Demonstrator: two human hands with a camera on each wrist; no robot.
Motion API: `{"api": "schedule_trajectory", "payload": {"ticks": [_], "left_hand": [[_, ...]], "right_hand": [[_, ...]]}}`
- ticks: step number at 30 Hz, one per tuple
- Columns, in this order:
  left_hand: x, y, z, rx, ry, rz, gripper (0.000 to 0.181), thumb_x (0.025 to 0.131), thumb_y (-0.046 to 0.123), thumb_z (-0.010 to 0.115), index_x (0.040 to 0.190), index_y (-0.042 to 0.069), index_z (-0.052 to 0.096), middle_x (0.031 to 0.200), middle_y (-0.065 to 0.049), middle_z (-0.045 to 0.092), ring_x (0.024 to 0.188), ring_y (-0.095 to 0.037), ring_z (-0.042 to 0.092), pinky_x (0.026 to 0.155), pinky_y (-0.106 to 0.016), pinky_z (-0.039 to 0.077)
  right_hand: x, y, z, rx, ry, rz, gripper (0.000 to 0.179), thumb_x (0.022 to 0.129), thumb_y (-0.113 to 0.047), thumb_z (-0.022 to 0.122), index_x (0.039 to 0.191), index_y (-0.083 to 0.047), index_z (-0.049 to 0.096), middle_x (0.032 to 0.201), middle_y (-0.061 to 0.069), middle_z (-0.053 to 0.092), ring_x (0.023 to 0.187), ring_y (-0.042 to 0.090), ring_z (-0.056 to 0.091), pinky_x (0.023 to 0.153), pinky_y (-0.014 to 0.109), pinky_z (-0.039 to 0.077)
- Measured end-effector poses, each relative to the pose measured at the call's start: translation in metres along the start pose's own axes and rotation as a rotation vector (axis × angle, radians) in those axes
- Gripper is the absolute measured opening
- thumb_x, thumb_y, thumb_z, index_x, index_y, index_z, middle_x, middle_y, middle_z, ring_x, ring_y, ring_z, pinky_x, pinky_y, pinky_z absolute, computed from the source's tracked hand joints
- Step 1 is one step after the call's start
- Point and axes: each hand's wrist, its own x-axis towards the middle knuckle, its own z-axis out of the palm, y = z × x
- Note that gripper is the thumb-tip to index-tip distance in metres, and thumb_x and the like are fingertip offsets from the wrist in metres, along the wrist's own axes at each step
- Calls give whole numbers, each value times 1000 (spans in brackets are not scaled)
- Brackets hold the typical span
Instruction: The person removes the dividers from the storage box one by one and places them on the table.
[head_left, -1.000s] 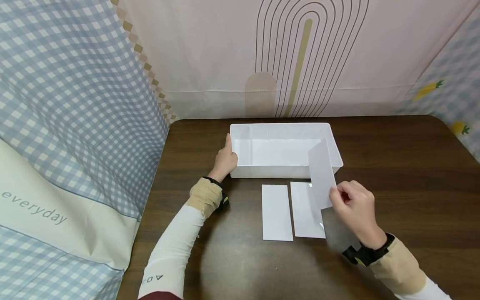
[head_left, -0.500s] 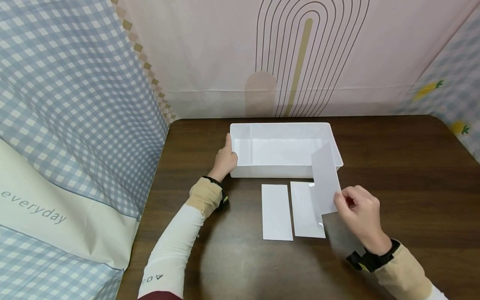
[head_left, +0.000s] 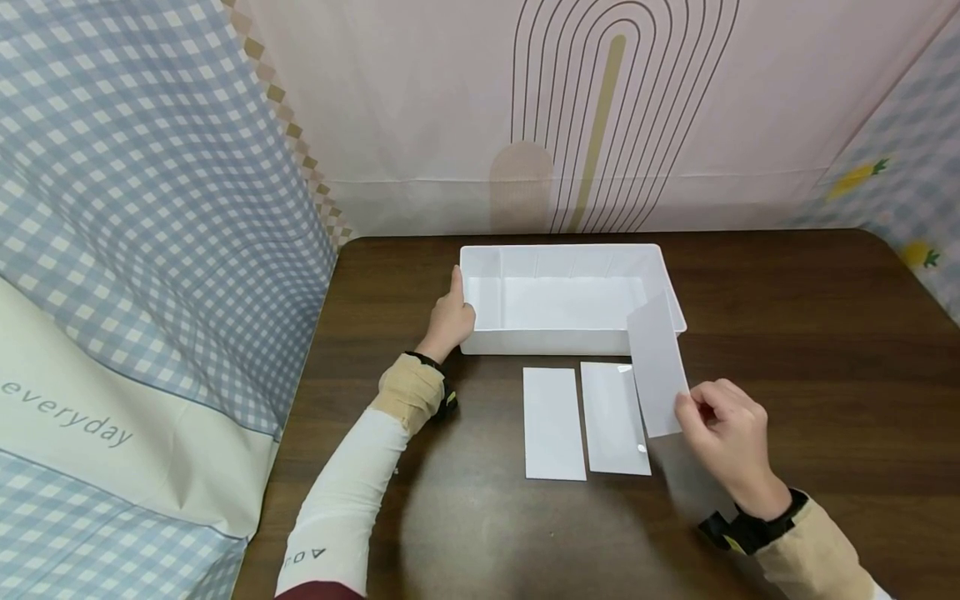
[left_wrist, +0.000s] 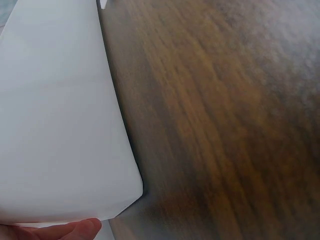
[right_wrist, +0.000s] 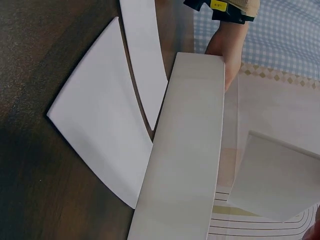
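One white panel (head_left: 657, 367), long axis pointing forward-left, right fingers (head_left: 690, 414) pinching its edge, left fingers (head_left: 456, 287), index straight, touching tray (head_left: 543, 342)

three white panels (head_left: 611, 418), one box (head_left: 543, 342)

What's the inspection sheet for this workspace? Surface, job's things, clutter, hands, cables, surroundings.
Surface: dark wood-grain table, with light reflected near the front.
Job's things: open white bin; two white panels lying flat in front of it, side by side with a narrow gap; a third panel held tilted, contact with the bin unclear.
Clutter: nothing seen beyond tiny specks, unidentifiable.
Hands: left hand at the bin's left end, index finger extended; right hand pinches the third panel's edge.
Cables: nothing seen.
Surroundings: printed cloth behind; blue checked cloth at both sides.
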Motion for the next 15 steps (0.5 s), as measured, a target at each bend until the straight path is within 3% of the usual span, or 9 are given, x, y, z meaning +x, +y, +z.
{"api": "schedule_trajectory", "payload": {"ticks": [15], "left_hand": [[-1,1,-1,-3,-10,-5,66,86,3,27,143,12,-5,50,-1,35,38,-11,26,36,-21,25]], "right_hand": [[-7,3,-4,8,26,-8,25,72,-12,52,48,-8,47,50,-2,39,54,-1,31,51,7,22]]}}
